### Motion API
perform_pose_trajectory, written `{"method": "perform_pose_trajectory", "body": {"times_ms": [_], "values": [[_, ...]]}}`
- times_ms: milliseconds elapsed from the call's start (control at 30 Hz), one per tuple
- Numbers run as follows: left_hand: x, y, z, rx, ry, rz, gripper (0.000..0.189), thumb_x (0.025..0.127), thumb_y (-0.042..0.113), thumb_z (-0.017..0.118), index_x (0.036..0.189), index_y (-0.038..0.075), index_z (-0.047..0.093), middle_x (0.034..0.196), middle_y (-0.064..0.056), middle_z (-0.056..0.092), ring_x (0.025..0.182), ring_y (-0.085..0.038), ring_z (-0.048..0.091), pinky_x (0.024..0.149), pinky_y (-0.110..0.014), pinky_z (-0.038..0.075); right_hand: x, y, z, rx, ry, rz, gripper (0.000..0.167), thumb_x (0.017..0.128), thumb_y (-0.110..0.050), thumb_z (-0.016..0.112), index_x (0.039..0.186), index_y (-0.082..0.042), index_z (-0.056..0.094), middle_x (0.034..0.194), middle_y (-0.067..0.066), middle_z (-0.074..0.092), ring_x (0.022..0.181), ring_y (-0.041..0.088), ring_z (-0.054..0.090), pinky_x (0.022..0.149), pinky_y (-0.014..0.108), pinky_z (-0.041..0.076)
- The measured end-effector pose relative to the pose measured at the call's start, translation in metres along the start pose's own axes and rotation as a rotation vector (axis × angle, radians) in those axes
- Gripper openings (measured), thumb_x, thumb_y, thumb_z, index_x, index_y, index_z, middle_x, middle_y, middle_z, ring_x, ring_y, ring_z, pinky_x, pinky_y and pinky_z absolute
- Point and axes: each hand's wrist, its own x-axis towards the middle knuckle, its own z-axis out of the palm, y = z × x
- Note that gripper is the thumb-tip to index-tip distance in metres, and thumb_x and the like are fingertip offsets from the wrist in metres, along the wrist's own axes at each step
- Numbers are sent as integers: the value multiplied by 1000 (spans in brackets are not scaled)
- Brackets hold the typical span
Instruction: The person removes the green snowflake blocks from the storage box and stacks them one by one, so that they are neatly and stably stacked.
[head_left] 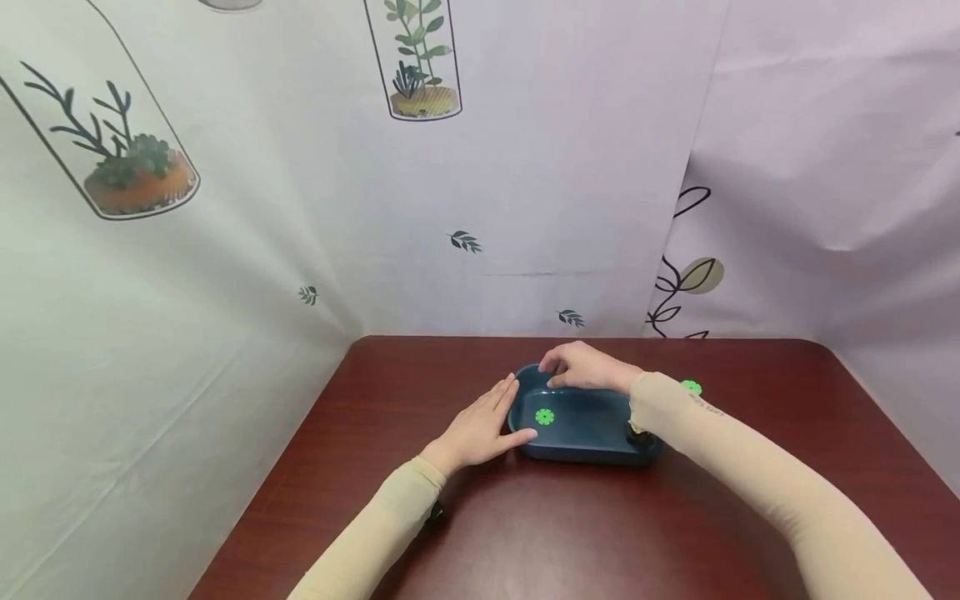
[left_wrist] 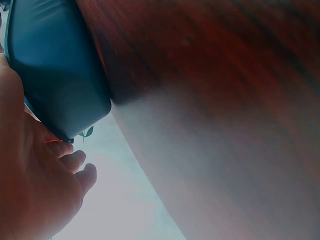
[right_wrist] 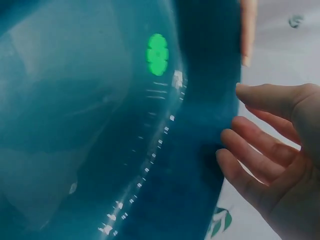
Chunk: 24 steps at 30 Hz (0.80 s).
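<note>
A dark blue tray (head_left: pixel 588 429) with raised walls sits on the table. Inside it, towards its left end, lies a small bright green flower-shaped disc (head_left: pixel 544 417). My left hand (head_left: pixel 474 427) lies along the tray's left end, fingers extended against the wall and thumb spread over the front rim. Over the far left part of the tray is my right hand (head_left: pixel 588 367), its fingers loosely bent with nothing between them. In the right wrist view, the right fingertips (right_wrist: pixel 227 154) are right at the tray's rim.
A second green flower-shaped disc (head_left: pixel 692 387) lies to the right of the tray, partly hidden by the right sleeve (head_left: pixel 757 467). The reddish-brown table (head_left: pixel 570 533) meets pale cloth (head_left: pixel 525 192) printed with plants at its back and sides.
</note>
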Motion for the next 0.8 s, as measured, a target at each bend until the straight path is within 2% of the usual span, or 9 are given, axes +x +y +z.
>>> {"method": "perform_pose_trajectory", "body": {"times_ms": [167,433,667,800], "values": [[-1,-2,0,-2,2,-8,100,94,77,37,162,7,17,168,-7,12,154,-19,15,120,-39,26,8,-5,9,-54,-67,-44,32,90,-12,77,121,-7,71,116,7,70,96,18,66,81,33,58],[-2,-3,0,-10,5,-2,98,95,75,39,162,7,17,169,-7,12,154,-18,15,120,-40,26,23,-12,17,-162,-204,-83,34,89,-11,77,122,-5,71,113,9,70,99,22,66,86,38,57],[-3,-1,2,-10,9,9,96,96,74,40,161,7,17,168,-6,13,154,-18,15,120,-39,26,30,-9,27,-163,-302,-41,35,90,-15,77,124,-9,71,113,7,69,98,18,64,89,39,56],[-1,-1,1,-15,7,13,96,96,73,40,162,8,16,169,-5,11,154,-17,13,121,-37,24,35,-9,30,-173,-323,-40,36,88,-18,80,121,-10,72,108,4,70,94,15,64,88,38,56]]}}
